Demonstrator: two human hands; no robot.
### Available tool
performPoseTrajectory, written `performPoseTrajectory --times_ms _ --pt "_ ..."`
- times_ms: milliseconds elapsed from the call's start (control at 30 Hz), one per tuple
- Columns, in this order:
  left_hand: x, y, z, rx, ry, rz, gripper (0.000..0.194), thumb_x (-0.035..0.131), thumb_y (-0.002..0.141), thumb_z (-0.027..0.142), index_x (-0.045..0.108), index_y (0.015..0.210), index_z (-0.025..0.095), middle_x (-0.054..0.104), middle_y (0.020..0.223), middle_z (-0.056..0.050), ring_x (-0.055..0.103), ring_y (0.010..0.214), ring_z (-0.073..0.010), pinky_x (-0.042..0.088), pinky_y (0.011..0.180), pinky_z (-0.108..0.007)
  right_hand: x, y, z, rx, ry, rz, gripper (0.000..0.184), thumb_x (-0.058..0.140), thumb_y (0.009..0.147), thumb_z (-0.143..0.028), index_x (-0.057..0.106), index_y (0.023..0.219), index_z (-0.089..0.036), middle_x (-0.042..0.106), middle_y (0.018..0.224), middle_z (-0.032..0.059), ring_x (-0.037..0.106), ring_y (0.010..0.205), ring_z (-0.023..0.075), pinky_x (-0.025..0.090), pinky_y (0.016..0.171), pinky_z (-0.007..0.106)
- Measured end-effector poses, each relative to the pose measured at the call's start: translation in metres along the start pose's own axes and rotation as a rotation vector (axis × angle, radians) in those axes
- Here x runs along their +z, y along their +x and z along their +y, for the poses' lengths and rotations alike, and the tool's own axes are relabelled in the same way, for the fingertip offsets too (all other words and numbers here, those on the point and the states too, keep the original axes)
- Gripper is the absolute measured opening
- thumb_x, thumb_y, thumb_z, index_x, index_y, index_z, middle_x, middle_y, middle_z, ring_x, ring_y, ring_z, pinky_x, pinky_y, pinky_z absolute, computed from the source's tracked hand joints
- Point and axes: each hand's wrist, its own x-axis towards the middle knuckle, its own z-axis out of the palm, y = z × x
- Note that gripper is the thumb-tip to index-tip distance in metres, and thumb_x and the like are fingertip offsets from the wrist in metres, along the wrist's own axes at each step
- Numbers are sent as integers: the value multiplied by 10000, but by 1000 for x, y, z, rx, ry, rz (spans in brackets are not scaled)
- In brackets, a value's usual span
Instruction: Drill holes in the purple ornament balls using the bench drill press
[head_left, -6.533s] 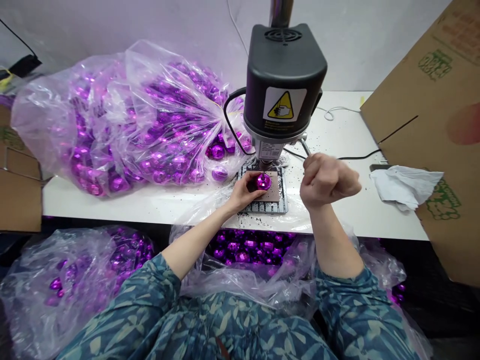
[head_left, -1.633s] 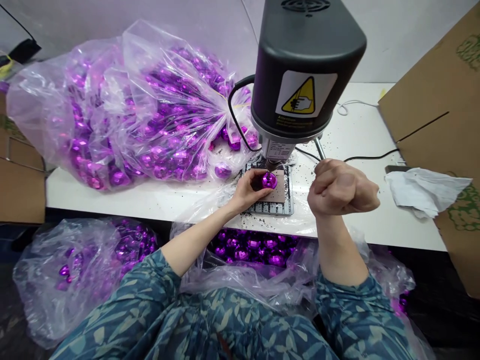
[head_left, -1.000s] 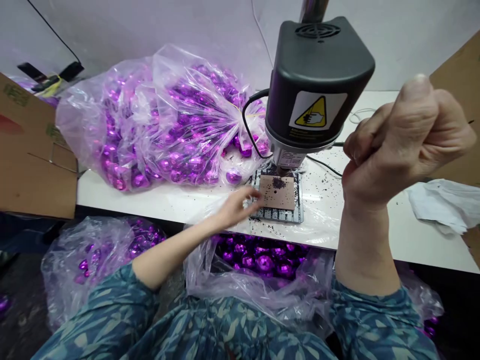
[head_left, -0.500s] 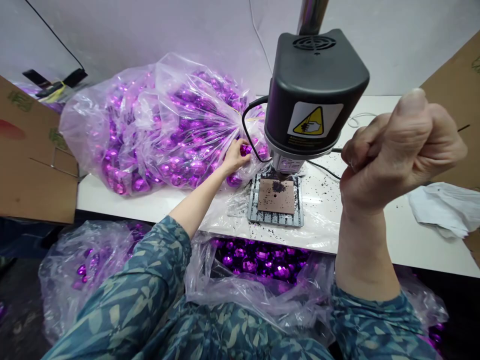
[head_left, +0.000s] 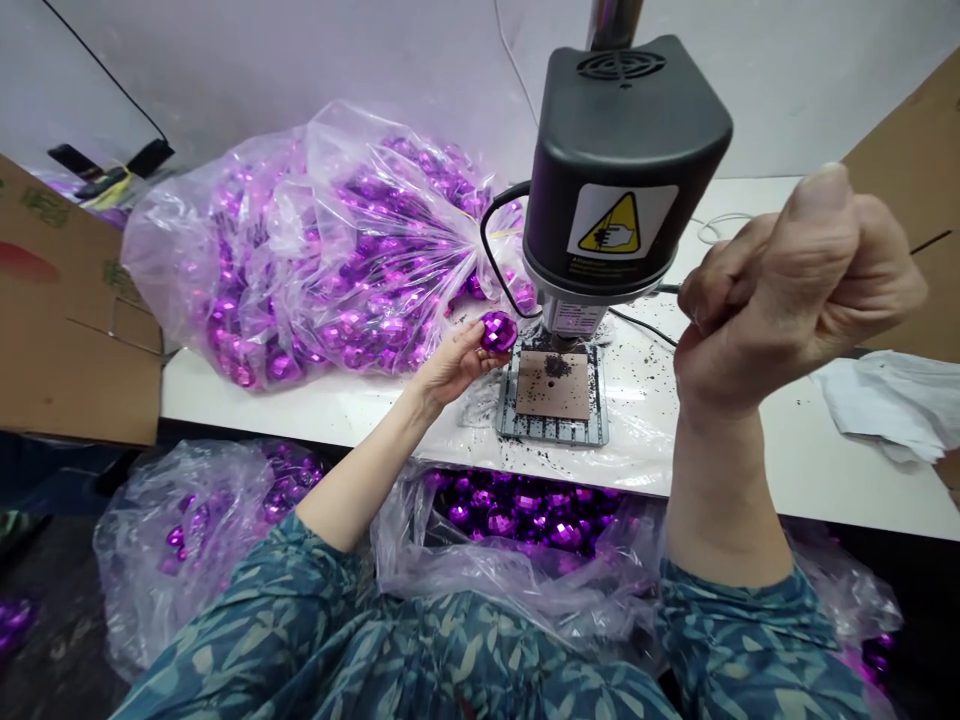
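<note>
Between the fingertips of my left hand [head_left: 457, 360] is a shiny purple faceted ball [head_left: 498, 331], held just left of a drill press [head_left: 626, 170]. Under the drill head, a square brown board [head_left: 553, 385] with a small hole lies on a slotted metal base [head_left: 551, 430]. Dark shavings [head_left: 557, 367] are heaped on the board. My right hand [head_left: 806, 280] is raised in a fist to the right of the drill head; whatever it grips, if anything, is hidden inside the fingers.
A big clear bag [head_left: 315, 260] of purple balls lies on the white table [head_left: 817, 470] at left. Below the table edge, an open plastic-lined container [head_left: 517, 570] holds more balls. Cardboard boxes [head_left: 75, 330] stand at both sides; white cloth or paper [head_left: 889, 400] lies at right.
My left hand has drawn back from the balls near the bag's neck, toward me, with one purple ball in its fingers. My right fist stays in about the same place.
</note>
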Motion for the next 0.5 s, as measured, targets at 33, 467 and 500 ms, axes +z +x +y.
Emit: performPoseTrajectory --times_ms 33,467,500 --pt "4 -1 -2 -19 -16 -15 530 701 857 655 677 1139 207 756 1122 -134 737 949 -241 630 862 -426 0 0 -2 13 -4 -10 540 622 908 -392 323 506 -188 295 403 -63 393 362 52 225 419 279" --pt "24 -11 -39 23 80 6 573 822 805 530 638 1259 234 757 1141 -95 725 801 -182 612 679 -323 0 -2 -8 30 -54 -45 555 604 885 -485 281 546 -187 237 421 -65 375 359 46 226 398 255" --pt "25 -9 -43 45 116 7 594 836 795 510 624 1275 232 752 1160 -98 732 848 -190 610 691 -315 0 -2 -8 28 -64 -43 559 600 880 -498 277 546 -189 239 419 -65 371 357 46 227 398 258"
